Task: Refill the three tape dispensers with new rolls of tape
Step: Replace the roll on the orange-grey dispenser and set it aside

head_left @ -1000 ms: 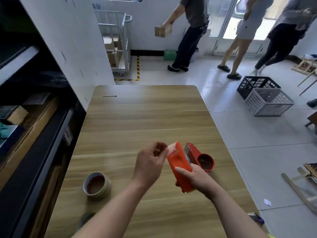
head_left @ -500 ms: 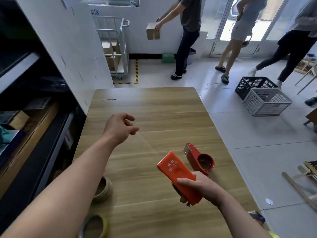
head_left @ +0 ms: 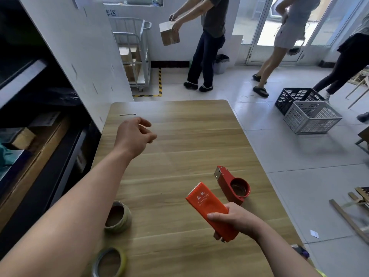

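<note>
My right hand [head_left: 235,220] grips an orange tape dispenser [head_left: 209,206] by its lower end, its toothed edge pointing up and away from me, above the near right of the wooden table [head_left: 179,126]. A second, red dispenser [head_left: 232,185] lies on the table just beyond it, its round core holder showing. My left hand [head_left: 132,136] hovers over the middle left of the table, fingers loosely spread, holding nothing. One tape roll [head_left: 117,216] sits at the near left and another roll [head_left: 108,263] with a yellowish rim lies at the near edge.
A dark shelving unit [head_left: 30,136] with boxes runs along the table's left side. Three people stand on the tiled floor beyond; one holds a cardboard box [head_left: 169,34]. Two stacked plastic crates [head_left: 307,114] sit at the right. A metal cart [head_left: 135,54] stands by the wall.
My left hand left the orange dispenser's tip and swung out over the middle left of the table. My right hand lowered the dispenser slightly toward me.
</note>
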The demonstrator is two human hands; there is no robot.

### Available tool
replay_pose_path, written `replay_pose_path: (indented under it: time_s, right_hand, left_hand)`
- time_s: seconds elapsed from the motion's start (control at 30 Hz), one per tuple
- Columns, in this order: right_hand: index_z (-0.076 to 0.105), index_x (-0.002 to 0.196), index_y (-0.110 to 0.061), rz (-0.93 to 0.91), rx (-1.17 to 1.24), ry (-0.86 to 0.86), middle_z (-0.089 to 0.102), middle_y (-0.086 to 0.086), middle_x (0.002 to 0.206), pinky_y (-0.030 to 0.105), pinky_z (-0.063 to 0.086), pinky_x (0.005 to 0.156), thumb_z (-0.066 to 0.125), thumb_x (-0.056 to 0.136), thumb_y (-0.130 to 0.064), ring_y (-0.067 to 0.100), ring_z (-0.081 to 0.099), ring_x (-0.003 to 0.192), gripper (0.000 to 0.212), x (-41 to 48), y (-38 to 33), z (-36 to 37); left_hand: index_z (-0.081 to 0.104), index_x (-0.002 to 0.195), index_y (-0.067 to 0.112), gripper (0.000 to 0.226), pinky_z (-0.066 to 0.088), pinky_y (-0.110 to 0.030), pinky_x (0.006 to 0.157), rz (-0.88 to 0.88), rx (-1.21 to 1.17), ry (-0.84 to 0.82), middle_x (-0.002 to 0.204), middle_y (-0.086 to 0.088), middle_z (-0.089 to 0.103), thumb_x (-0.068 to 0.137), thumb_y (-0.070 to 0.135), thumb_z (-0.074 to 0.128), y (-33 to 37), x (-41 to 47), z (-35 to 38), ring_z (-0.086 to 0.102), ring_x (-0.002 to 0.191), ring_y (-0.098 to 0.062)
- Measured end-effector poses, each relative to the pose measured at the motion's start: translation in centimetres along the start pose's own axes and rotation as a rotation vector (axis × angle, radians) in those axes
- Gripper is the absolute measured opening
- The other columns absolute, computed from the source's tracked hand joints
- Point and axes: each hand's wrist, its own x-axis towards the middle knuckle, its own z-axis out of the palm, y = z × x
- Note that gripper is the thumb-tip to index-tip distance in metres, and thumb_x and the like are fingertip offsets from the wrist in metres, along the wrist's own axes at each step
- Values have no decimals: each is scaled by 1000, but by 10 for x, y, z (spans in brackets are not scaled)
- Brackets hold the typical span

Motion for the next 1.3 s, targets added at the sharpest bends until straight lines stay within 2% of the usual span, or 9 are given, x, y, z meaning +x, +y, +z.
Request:
replay_pose_path:
  time_s: [0.13, 0.23, 0.4, 0.57, 0.7, 0.8, 1.03, 1.2, 1.3]
  right_hand:
    - [60, 95, -4, 1, 25, 70, 67, 11, 74, 35, 55, 56, 77, 74, -39, 31, 69, 69, 45, 2, 6, -3]
    - [61, 92, -4, 10, 21, 136, 67, 11, 71, 35, 55, 53, 77, 73, -40, 31, 70, 67, 45, 6, 9, -3]
    - [61, 93, 2, 43, 32, 302, 68, 17, 68, 33, 52, 48, 75, 82, -34, 28, 69, 59, 40, 13, 4, -8]
    - [59, 99, 1, 43, 44, 449, 69, 19, 75, 33, 51, 48, 68, 87, -36, 27, 70, 59, 40, 27, -3, -7]
    - [59, 105, -4, 14, 74, 416, 68, 18, 83, 32, 51, 54, 48, 98, -35, 24, 69, 68, 34, 27, -12, -4]
    - [62, 104, -7, 31, 192, 375, 69, 20, 87, 35, 52, 63, 32, 101, -37, 25, 66, 74, 43, 22, -18, -4]
    - [66, 110, -10, -5, 218, 371, 72, 17, 103, 41, 55, 79, 26, 99, -47, 30, 68, 94, 56, 19, -21, -4]
    - [66, 107, -17, -48, 296, 362, 71, 19, 108, 41, 54, 86, 25, 100, -51, 29, 68, 98, 53, 17, -28, 4]
    - [63, 110, -21, -62, 328, 382, 71, 17, 111, 40, 54, 87, 24, 101, -51, 29, 67, 105, 50, 17, -30, 7]
  left_hand:
    - [63, 101, 13, 28, 50, -22, 65, 62, -11, -58, 71, 3, 72, 77, 10, 77, 14, -7, -2, 67, 71, -8]
    - [64, 99, 14, 26, 46, -11, 59, 104, -32, -91, 72, 3, 73, 77, 12, 77, 23, -22, 4, 68, 68, -6]
    - [64, 98, 16, 26, 48, -9, 59, 97, -188, -178, 73, 0, 72, 77, 7, 76, 31, -53, 25, 64, 61, -1]
    - [62, 102, 14, 27, 53, -19, 65, 39, -344, -289, 74, -4, 68, 80, 4, 73, 28, -90, 60, 64, 62, -7]
    - [60, 109, 15, 29, 53, -25, 67, -63, -386, -377, 72, -2, 65, 82, 13, 71, 16, -116, 88, 64, 64, -10]
    - [59, 106, 19, 27, 56, -35, 72, -119, -392, -410, 71, -1, 66, 82, 23, 71, 4, -129, 104, 66, 64, -10]
    - [59, 109, 15, 25, 60, -34, 69, -249, -430, -373, 72, -8, 72, 88, 28, 65, -9, -141, 129, 68, 61, -15]
    - [56, 108, 24, 40, 59, -42, 74, -282, -388, -378, 74, -8, 73, 76, 42, 73, -18, -142, 142, 72, 64, -14]
    - [58, 104, 26, 42, 59, -37, 71, -278, -399, -338, 70, -4, 72, 71, 40, 79, -20, -141, 147, 71, 64, -13]
